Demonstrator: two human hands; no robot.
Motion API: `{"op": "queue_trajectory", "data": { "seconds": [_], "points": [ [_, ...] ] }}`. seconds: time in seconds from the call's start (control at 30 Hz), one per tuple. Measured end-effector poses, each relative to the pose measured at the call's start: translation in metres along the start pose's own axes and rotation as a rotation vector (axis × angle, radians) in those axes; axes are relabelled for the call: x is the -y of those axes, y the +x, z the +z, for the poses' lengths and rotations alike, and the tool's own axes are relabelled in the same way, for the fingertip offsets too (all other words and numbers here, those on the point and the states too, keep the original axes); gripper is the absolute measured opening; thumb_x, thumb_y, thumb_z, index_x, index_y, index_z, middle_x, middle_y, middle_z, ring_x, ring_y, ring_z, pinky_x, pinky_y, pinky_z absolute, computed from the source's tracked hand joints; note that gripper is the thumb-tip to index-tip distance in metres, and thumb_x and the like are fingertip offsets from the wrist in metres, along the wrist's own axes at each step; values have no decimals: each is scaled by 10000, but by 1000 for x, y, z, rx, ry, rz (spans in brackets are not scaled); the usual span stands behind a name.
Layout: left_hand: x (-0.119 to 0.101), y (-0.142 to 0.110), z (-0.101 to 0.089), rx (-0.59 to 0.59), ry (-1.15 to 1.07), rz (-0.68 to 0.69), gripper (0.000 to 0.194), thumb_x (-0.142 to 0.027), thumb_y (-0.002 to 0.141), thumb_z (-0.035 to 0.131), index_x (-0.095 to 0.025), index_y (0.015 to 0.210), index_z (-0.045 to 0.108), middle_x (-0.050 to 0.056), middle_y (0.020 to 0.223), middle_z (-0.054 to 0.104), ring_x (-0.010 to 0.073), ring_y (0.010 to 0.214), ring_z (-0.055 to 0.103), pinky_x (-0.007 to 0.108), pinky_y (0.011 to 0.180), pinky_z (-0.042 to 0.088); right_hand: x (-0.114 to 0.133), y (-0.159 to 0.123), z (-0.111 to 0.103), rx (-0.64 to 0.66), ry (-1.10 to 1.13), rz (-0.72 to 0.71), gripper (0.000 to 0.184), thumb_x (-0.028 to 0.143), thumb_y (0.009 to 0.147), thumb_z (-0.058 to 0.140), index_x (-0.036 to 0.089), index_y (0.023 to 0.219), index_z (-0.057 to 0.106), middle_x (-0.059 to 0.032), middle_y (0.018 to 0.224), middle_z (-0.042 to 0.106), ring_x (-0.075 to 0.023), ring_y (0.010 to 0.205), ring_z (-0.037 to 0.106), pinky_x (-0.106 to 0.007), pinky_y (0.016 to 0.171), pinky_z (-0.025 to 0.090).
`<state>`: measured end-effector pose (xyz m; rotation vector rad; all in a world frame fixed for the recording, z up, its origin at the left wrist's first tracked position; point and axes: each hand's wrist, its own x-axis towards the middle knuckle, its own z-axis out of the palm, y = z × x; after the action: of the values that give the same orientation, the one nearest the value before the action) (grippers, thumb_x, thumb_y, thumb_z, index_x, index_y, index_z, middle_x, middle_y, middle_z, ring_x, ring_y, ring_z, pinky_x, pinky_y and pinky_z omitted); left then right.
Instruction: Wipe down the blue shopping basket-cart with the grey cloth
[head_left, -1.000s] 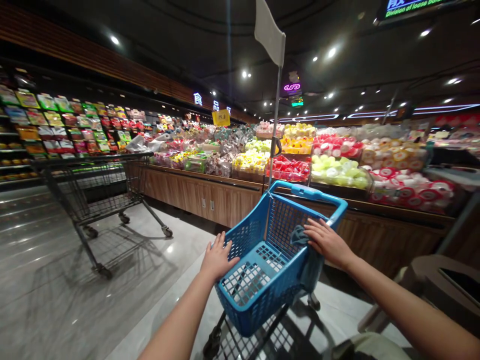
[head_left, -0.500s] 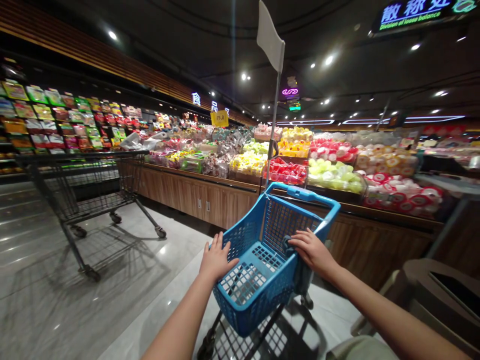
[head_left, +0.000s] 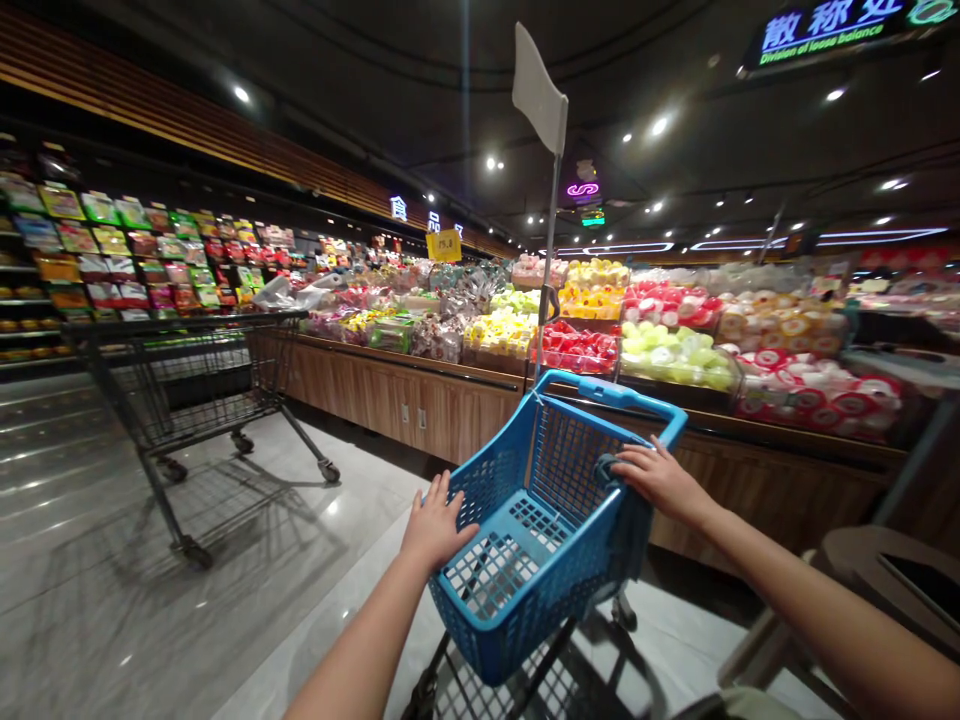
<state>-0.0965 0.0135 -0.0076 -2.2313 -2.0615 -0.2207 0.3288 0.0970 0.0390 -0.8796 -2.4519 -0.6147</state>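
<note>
A small blue plastic shopping cart [head_left: 480,628] stands in front of me, its basket bare inside. My left hand [head_left: 439,525] rests on the left rim, fingers spread and thumb reaching inward. On the right rim, close to the handle [head_left: 600,390], my right hand [head_left: 664,482] curls its fingers over the edge; its thumb is hidden. Just beside those fingertips sits a dark bluish rounded piece [head_left: 606,470] that I cannot make out. A white flag [head_left: 538,90] on a thin pole rises from the cart's far left corner.
A larger dark metal cart [head_left: 195,400] stands to the left. Behind lies a wood-fronted counter [head_left: 375,395] piled with packaged sweets [head_left: 679,350]. At right is a brown stool [head_left: 855,560] with a dark flat device [head_left: 926,590] on it. Packaged-goods shelves [head_left: 112,250] line the left wall.
My right hand has slid along the rim, away from me and rightward, toward the handle. My left hand stays on the left rim. The view has shifted slightly.
</note>
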Motion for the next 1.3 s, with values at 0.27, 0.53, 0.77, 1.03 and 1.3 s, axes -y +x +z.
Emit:
{"op": "queue_trajectory", "data": {
  "seconds": [0.27,0.53,0.77,1.03,1.3],
  "points": [
    [-4,6,9,-48,19,-15,701,-656,829,467,-213,1369,517,150,1597,173,328,1467,158,557,1136,189,40,7,16,-120,100,166,241,275,966,444,248,1050,668,-61,1056,695,-249,1116,589,-584,1054,377],
    [1,3,4,-20,16,-17,701,-663,847,435,-234,1399,484,127,1602,166,308,1472,153,535,1148,180,135,9,22,-107,251,67,245,224,940,480,266,1127,633,-67,1129,666,-239,1159,562,-571,1073,380],
    [4,-1,-2,2,-14,-17,684,-630,899,374,-233,1455,400,140,1601,142,299,1471,161,522,1153,175,58,4,9,5,118,-51,276,216,951,459,271,1162,628,-64,1144,661,-224,1155,572,-563,1091,353],
    [-3,5,4,-26,-6,-40,747,-641,904,337,-179,1490,323,159,1597,147,298,1473,151,532,1149,187,11,2,11,-89,27,155,259,311,970,441,223,1075,661,-76,1075,680,-256,1112,573,-547,1061,383],
    [-2,5,7,-24,-17,-51,779,-671,889,339,-182,1495,309,141,1604,131,289,1475,143,543,1154,175,109,8,21,-118,212,177,236,286,978,435,239,1077,643,-60,1087,669,-232,1122,558,-531,1074,368]
  ]
}}
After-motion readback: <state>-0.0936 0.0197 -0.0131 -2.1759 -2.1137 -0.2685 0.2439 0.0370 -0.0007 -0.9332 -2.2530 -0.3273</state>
